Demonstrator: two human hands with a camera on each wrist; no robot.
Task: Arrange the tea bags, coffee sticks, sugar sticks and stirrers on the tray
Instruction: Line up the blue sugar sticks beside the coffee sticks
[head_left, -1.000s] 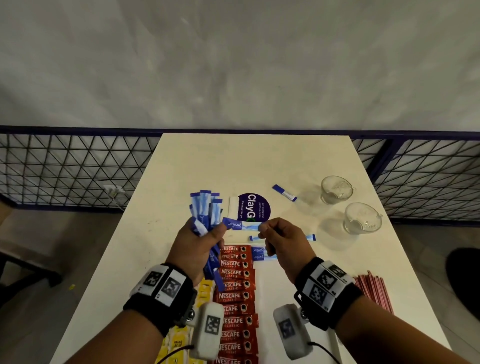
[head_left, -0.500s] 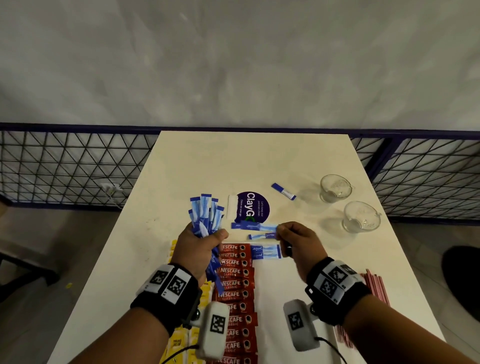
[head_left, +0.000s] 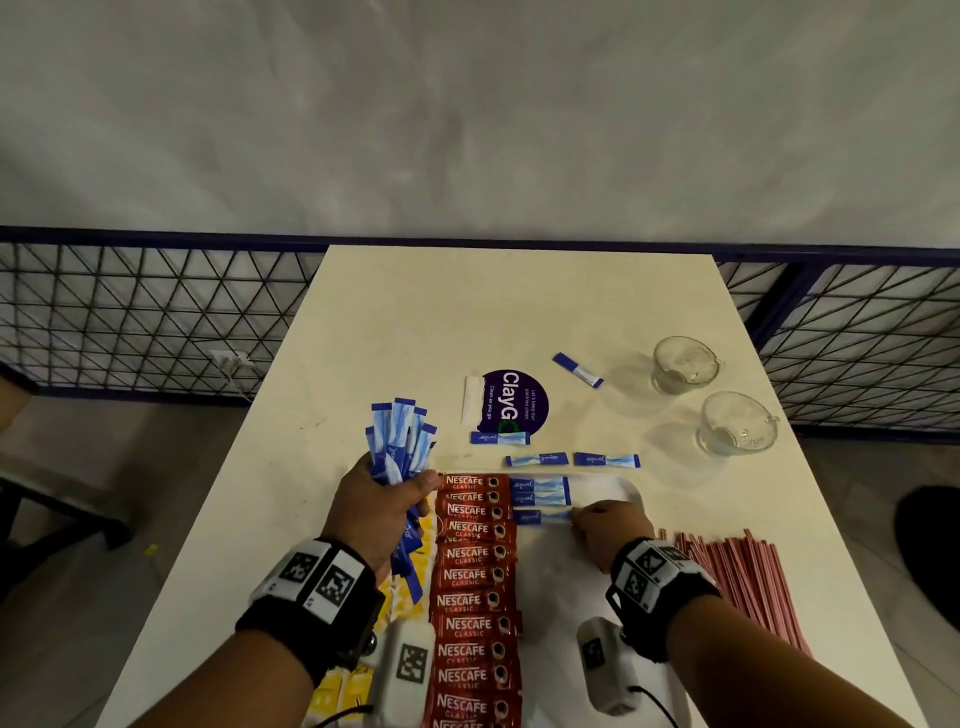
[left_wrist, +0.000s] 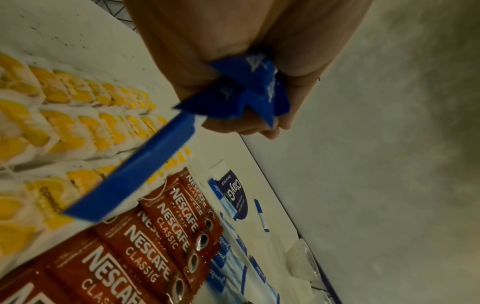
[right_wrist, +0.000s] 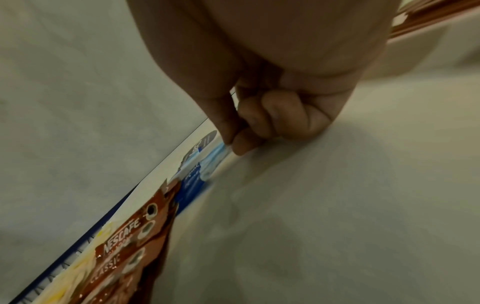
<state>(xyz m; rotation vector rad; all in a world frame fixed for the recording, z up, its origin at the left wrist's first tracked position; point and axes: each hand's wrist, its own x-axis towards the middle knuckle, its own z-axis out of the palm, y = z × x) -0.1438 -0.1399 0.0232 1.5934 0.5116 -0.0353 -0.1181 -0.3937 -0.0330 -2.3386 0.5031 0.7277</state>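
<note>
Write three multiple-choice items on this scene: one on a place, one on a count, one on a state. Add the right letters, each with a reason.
1. Where do the red stirrers lie?
A. on the tray, left of the coffee sticks
B. on the table, right of the tray
C. in a glass cup

2. How many glass cups stand on the table?
A. one
B. two
C. four

3. What is the left hand doing?
A. gripping a bunch of blue sugar sticks
B. lying flat on the table
C. holding a cup

Answers: 1 B, they lie past the right hand. 2 B, one cup and another are at far right. 3 A, the bunch of sugar sticks fans above its fist.
</note>
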